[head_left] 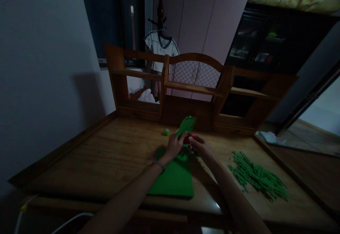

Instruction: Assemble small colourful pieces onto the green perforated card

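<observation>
My left hand [175,144] holds a thin green sheet [186,125] raised above the desk, its far edge notched with small holes. In my right hand [199,144] is a small red tool [188,138], held close against my left fingers near the sheet's lower edge. Beneath my left wrist lies a stack of green sheets [172,179]. Small green scraps lie on the desk under my right hand. A small green figure with a white eye [165,132] stands beyond my left hand.
A heap of green strips [256,175] lies on the right of the wooden desk [106,156]. Wooden shelving [193,87] rises along the back edge. A wall borders the left side. White cable [74,218] hangs at the front left.
</observation>
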{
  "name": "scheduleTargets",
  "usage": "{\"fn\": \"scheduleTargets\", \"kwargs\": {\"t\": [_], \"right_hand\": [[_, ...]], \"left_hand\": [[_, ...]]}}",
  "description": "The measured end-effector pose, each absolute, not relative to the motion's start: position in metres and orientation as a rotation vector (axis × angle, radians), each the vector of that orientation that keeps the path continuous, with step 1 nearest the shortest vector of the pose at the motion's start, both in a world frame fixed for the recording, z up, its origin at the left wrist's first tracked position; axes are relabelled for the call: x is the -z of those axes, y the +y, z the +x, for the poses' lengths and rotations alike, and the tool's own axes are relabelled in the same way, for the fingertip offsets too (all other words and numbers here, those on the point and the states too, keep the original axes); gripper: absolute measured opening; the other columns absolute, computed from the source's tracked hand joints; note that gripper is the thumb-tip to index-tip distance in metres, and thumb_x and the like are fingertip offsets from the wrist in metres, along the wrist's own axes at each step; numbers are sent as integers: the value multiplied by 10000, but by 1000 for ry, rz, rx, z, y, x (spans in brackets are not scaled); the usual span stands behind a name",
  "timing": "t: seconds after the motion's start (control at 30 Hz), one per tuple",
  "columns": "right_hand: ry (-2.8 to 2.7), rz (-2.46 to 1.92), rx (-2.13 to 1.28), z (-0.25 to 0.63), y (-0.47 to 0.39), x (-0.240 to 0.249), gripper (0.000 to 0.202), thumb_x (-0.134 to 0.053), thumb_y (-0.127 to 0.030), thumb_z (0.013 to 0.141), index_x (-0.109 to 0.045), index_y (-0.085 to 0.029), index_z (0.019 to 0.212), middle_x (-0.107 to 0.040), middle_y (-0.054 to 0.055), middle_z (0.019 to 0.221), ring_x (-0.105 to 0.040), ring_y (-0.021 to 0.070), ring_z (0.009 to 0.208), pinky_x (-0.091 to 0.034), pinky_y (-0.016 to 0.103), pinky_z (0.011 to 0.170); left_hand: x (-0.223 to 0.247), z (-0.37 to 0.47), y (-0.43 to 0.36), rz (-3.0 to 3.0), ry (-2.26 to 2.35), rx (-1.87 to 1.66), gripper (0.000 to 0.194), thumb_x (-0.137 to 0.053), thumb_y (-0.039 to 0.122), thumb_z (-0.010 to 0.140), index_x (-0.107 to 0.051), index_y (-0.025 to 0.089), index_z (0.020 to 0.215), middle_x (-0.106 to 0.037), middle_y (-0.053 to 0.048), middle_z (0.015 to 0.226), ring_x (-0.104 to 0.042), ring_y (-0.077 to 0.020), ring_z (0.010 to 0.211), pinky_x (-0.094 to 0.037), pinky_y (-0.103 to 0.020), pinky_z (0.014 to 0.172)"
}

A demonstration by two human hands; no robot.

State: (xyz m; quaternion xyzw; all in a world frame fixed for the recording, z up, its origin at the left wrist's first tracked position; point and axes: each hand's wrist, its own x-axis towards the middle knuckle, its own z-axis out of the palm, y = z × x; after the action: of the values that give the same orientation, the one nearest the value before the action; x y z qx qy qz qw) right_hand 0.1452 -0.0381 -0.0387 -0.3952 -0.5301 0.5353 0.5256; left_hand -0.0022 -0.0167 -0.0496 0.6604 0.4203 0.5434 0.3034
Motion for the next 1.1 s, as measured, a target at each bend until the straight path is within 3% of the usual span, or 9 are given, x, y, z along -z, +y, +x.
{"fn": "scheduleTargets", "kwargs": {"t": [0.2, 0.53, 0.83, 1.1], "right_hand": [[-1281, -954, -1230, 145, -37, 40, 285, -728, -386, 666, -652, -210, 877, -627, 2, 772, -523, 102, 607, -388, 227, 582], [-1333, -1025, -1120, 143, -40, 36, 272, -699, -422, 689, -641, -204, 842, -596, -11, 674, -504, 106, 577, -359, 227, 549], [-1339, -1016, -1129, 144, -42, 31, 299, -702, -413, 684, -658, -213, 902, -652, 18, 791, -552, 131, 651, -392, 243, 597], [-1288, -1001, -1146, 144, -37, 36, 330, -733, -422, 632, -664, -218, 883, -673, 32, 824, -591, 155, 696, -433, 262, 632]], "left_hand": [[50, -1, -16, 1777, 1040, -1459, 348, -443, 445, 873, -675, 191, 922, -693, -50, 944, -609, -181, 935, -415, -287, 878], [49, -2, -15, 1786, 1034, -1427, 347, -456, 445, 864, -687, 190, 908, -701, -49, 892, -625, -187, 884, -441, -287, 830], [50, -3, -15, 1802, 1042, -1388, 344, -452, 443, 867, -679, 207, 974, -694, -46, 969, -614, -199, 948, -435, -299, 865], [51, -2, -15, 1850, 1093, -1414, 323, -470, 433, 861, -680, 195, 917, -693, -46, 922, -611, -199, 918, -442, -306, 856]]}}
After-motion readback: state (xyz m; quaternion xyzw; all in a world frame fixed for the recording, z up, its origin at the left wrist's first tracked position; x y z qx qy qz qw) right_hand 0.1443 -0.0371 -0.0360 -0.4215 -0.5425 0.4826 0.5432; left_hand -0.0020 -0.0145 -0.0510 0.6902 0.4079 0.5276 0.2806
